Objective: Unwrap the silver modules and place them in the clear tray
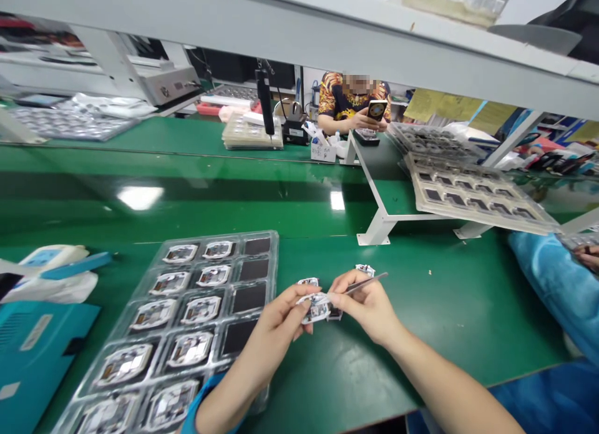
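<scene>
My left hand [279, 313] pinches a small white-framed electronic module [314, 311] above the green bench. In my right hand [372, 309] are slim metal tweezers [369, 281], held like a pen; their tips meet the module's upper right edge and are partly hidden by my fingers. Another white-framed part [365, 270] lies just beyond my right hand, and further similar parts show behind and beside the held module. A clear plastic tray [274, 259] sits left of my hands, with white-framed modules in two columns and dark rectangular pieces in the right column.
A teal box [42, 353] stands at the far left. A white-legged raised shelf [374, 234] carries more trays [486, 197] at right. An electric screwdriver [264, 103] hangs across the bench. Opposite, a person [353, 103] holds a phone; a blue sleeve [556, 290] is at right.
</scene>
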{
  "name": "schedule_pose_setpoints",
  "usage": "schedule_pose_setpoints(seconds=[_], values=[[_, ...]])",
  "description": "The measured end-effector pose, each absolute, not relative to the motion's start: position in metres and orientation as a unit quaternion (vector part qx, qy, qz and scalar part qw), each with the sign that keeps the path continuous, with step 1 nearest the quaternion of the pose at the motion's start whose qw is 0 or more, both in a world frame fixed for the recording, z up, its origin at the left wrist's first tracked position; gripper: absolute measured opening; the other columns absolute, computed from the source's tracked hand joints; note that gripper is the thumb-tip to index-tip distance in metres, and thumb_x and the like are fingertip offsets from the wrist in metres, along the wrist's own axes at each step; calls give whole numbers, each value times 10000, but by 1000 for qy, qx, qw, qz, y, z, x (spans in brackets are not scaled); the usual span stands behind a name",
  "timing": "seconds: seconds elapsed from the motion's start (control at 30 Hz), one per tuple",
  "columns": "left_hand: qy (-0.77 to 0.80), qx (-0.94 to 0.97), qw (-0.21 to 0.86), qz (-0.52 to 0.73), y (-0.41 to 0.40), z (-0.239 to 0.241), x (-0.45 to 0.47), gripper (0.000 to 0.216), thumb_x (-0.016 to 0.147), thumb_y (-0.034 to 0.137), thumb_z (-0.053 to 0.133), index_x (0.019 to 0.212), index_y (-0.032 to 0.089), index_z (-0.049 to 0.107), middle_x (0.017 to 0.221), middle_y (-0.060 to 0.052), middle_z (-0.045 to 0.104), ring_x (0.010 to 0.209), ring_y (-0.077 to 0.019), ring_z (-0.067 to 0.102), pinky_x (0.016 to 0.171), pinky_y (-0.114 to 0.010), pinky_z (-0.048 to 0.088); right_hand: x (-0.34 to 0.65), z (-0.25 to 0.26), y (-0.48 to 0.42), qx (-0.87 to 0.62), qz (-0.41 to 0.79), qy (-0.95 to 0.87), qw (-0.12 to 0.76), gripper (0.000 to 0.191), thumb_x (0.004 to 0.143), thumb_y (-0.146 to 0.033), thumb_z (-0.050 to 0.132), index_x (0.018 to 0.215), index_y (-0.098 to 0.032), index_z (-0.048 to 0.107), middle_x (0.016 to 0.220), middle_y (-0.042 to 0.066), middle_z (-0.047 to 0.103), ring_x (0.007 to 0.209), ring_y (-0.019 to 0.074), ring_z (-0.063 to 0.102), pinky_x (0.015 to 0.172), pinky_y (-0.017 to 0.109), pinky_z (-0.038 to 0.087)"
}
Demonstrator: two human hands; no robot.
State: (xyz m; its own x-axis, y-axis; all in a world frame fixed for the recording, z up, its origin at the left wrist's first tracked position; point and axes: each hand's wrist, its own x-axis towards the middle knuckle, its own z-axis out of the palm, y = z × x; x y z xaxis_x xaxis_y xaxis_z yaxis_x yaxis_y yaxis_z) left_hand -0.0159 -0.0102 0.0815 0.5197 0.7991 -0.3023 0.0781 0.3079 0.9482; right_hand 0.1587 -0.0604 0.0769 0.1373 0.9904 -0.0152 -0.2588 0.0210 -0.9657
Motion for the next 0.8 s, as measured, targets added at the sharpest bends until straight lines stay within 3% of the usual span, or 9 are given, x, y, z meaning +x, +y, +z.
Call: schedule_pose_setpoints(seconds=[0.13,0.37,0.57,0.8], values=[[414,515,701,268,-9,82,-15,425,796,494,695,1054,157,666,719,-1,613,590,-119,512,525,-226,346,159,77,-60,-467,542,-361,598,365,688,-401,861,773,-172,589,747,-8,649,635,86,603,589,203,511],[398,544,690,266,-9,87,-14,347,758,430,752,991,185,670,764,-4,641,622,-129,527,585,-249,428,157,83,-62,-464,454,-412,639,290,745,-374,818,767,-182,602,785,11,669,716,113,644,668,233,549],[379,582,661,283,-9,79,-15,325,765,374,729,1013,177,657,951,-65,683,748,-172,580,671,-283,479,159,79,-60,-472,497,-389,616,328,714,-395,840,772,-175,603,765,7,671,659,106,632,616,225,538],[377,604,638,294,-10,72,-16,290,797,355,700,1025,179,671,966,-71,695,794,-192,606,700,-288,491,158,76,-60,-472,503,-375,619,335,702,-399,850,762,-173,610,739,-4,655,642,90,609,580,202,516]])
